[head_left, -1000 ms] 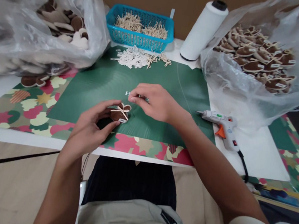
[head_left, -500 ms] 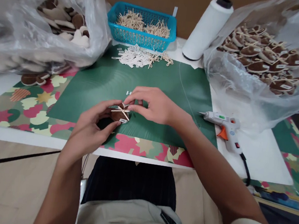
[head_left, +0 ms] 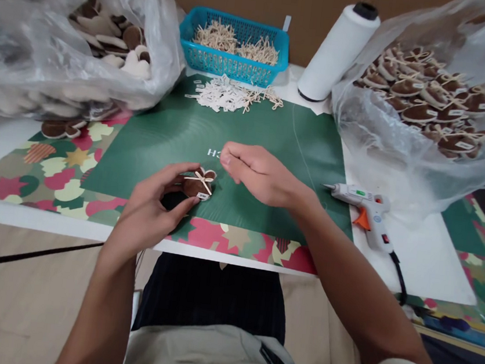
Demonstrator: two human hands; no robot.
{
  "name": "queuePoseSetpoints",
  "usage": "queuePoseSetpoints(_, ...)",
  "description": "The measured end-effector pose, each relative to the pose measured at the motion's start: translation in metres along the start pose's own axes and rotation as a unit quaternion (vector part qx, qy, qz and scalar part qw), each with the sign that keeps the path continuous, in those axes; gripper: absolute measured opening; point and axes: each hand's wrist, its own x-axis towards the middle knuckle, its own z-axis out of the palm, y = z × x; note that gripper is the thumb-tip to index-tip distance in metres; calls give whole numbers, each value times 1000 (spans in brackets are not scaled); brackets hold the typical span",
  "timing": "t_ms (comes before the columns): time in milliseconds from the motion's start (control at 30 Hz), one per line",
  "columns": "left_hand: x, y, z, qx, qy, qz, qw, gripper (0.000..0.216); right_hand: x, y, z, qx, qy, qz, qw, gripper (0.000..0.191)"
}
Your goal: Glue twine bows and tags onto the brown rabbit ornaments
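Observation:
My left hand (head_left: 152,209) pinches a small brown felt piece (head_left: 196,186) with a cream bow and a white tag, holding it just above the green mat (head_left: 164,132). Just to the right of the piece, my right hand (head_left: 261,175) has its fingers pressed together in a pinch near the piece's top edge. What the fingers hold, if anything, is too small to make out.
A blue basket (head_left: 233,64) of cream bows stands at the back, with a heap of white tags (head_left: 224,95) before it. A white thread cone (head_left: 338,50) and a glue gun (head_left: 364,210) are on the right. Plastic bags of felt pieces lie left (head_left: 65,45) and right (head_left: 430,104).
My right hand came from the mat to the felt piece's top, then drew slightly back up and right. My left hand kept holding the piece.

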Motion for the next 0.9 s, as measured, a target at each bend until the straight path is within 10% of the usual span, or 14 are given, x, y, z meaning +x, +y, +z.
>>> queuePoseSetpoints(267, 0, 1, 0, 28, 4, 6, 1000, 47, -3, 1, 6, 70, 34, -43, 996, 31)
queuePoseSetpoints(900, -2, -3, -2, 51, 3, 34, 998, 49, 3, 14, 21, -189, 74, -42, 978, 27)
